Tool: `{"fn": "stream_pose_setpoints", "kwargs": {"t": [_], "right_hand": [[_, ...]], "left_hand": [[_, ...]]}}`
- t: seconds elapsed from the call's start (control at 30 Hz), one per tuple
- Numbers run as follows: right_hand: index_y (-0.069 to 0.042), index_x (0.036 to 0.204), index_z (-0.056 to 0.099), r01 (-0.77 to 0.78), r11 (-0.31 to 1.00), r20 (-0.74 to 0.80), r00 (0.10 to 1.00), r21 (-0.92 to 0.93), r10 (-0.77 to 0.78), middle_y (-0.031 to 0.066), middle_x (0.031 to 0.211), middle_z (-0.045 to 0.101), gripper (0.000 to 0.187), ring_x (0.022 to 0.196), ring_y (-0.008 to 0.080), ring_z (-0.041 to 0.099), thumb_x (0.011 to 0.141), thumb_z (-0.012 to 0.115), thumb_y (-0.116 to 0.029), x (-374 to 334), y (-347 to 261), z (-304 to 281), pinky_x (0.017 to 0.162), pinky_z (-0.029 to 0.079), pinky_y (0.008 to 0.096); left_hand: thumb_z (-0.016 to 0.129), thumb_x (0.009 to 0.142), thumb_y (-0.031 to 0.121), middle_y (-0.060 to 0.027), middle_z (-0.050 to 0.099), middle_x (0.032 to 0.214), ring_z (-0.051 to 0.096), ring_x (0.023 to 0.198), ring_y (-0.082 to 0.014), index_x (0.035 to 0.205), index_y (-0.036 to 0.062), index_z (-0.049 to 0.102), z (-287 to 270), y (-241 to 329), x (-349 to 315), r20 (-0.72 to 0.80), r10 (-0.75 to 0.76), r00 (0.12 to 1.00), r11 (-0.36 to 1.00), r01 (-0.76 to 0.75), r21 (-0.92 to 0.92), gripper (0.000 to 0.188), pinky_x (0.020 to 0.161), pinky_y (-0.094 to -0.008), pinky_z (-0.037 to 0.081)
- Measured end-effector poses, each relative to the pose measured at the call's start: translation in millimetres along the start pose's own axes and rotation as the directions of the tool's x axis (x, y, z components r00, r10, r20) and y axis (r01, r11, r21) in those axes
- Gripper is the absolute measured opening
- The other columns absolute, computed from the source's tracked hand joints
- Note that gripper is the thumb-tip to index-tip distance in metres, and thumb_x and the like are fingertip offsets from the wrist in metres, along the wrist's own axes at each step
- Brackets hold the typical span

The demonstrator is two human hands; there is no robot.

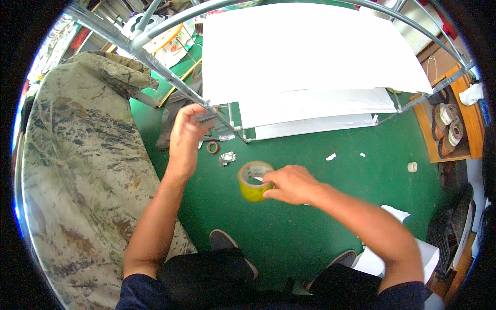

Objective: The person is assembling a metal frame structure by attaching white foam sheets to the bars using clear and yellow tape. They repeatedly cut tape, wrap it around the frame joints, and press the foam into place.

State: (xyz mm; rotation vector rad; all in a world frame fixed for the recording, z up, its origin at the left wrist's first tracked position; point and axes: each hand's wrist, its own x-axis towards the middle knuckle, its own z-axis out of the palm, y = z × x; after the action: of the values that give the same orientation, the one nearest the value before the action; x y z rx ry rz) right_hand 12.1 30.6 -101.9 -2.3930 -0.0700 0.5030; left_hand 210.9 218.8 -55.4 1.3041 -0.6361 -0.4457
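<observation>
My right hand grips a wide roll of yellow-green packing tape by its rim, thumb outside and fingers inside the ring, above the floor. My left hand is raised beside a grey metal pole of a frame. Its fingers are bent and apart, with the tips at the pole near a corner of a large white sheet; the tips are slightly blurred. The sheet lies across the frame, and a lower white panel shows beneath its near edge.
A camouflage cloth covers something bulky at left. On the green floor lie a small dark-red tape roll, crumpled foil, a small white roll and white paper. A wooden shelf with shoes stands at right.
</observation>
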Motion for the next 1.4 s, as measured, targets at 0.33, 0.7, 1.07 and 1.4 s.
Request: {"fn": "stream_pose_setpoints", "kwargs": {"t": [0.33,0.7,1.07,1.4], "right_hand": [[-0.01,0.104,0.068,-0.068,0.942,0.021,0.998,0.33,0.065,0.0104,0.082,0.074,0.027,0.074,0.0222,0.073,0.087,0.076,-0.029,-93.2,25.7,20.2,0.065,0.055,0.0356],[-0.014,0.105,0.07,-0.131,0.989,0.374,0.915,-0.069,0.147,0.0167,0.092,0.073,0.03,0.09,0.0378,0.071,0.086,0.072,-0.036,-116.8,40.3,98.8,0.078,0.055,0.0528],[-0.014,0.105,0.069,-0.117,0.985,0.374,0.914,-0.127,0.157,0.0175,0.093,0.073,0.029,0.092,0.0384,0.071,0.085,0.071,-0.035,-116.5,45.1,93.2,0.08,0.055,0.0531],[-0.016,0.103,0.07,-0.206,0.962,0.221,0.961,0.177,0.165,0.0131,0.087,0.074,0.031,0.085,0.034,0.072,0.086,0.072,-0.042,-100.6,43.9,62.2,0.076,0.056,0.0476]], "left_hand": [[0.055,0.101,0.003,-0.0046,0.07,0.103,0.061,0.096,-0.0106,0.108,0.0021,0.063,-10.1,-6.9,23.4,0.033,0.007,0.999,0.943,-0.017,0.331,0.011,0.09,-0.0287,0.048],[0.054,0.102,0.003,-0.0015,0.066,0.098,0.06,0.09,-0.008,0.11,0.0013,0.065,9.1,-17.2,19.3,-0.161,0.098,0.982,0.949,-0.044,0.312,0.014,0.081,-0.0235,0.047],[0.064,0.09,0.001,-0.0079,0.064,0.08,0.06,0.071,-0.0172,0.103,0.0012,0.062,-20.5,-47.1,-28.6,-0.106,-0.129,0.986,0.649,0.165,0.743,0.013,0.068,-0.0307,0.049],[0.068,0.085,0.006,-0.0175,0.07,0.095,0.068,0.089,-0.0349,0.098,0.002,0.067,-68.1,-118.4,-75.0,0.048,-0.483,0.875,0.363,0.15,0.92,0.014,0.079,-0.0429,0.053]]}}
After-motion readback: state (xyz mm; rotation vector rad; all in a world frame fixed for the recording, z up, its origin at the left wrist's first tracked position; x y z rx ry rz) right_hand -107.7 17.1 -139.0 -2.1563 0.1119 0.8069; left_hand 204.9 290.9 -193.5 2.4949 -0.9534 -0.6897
